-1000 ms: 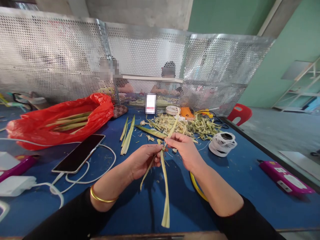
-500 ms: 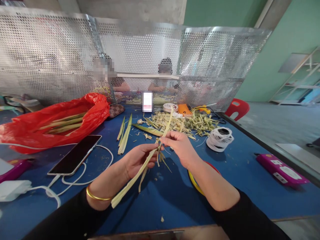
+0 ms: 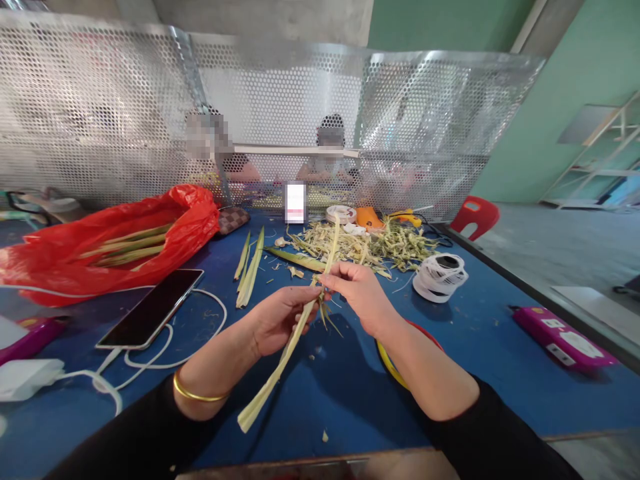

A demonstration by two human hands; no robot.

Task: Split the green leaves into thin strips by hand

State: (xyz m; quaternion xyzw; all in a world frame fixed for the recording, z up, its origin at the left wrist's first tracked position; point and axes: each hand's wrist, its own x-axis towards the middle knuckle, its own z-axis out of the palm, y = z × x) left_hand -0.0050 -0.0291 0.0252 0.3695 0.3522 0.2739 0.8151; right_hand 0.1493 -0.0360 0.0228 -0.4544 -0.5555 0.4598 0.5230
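Between my two hands are pale yellow-green leaf strips (image 3: 280, 371), with short thin ends hanging below the fingers. My left hand (image 3: 284, 319) is closed round the strips, and one long strip runs from it down toward the front of the table. My right hand (image 3: 355, 291) pinches the strips close to the left fingertips; another strip end rises above it. The exact crossing point is partly hidden by fingers. Beyond the hands lie a green leaf (image 3: 295, 259) and loose leaf pieces (image 3: 251, 267) on the blue table (image 3: 350, 407).
A heap of leaf scraps (image 3: 345, 243) lies at the back. On the right are a white-wrapped roll (image 3: 440, 279) and a purple packet (image 3: 564, 339). To the left, a red plastic bag (image 3: 65, 250) holds leaves beside a phone (image 3: 150, 310) with cable. A perforated metal screen (image 3: 280, 87) stands behind.
The long strip's lower end has swung a little to the right and down. The upper strip end has tipped slightly left. Both hands keep nearly the same place.
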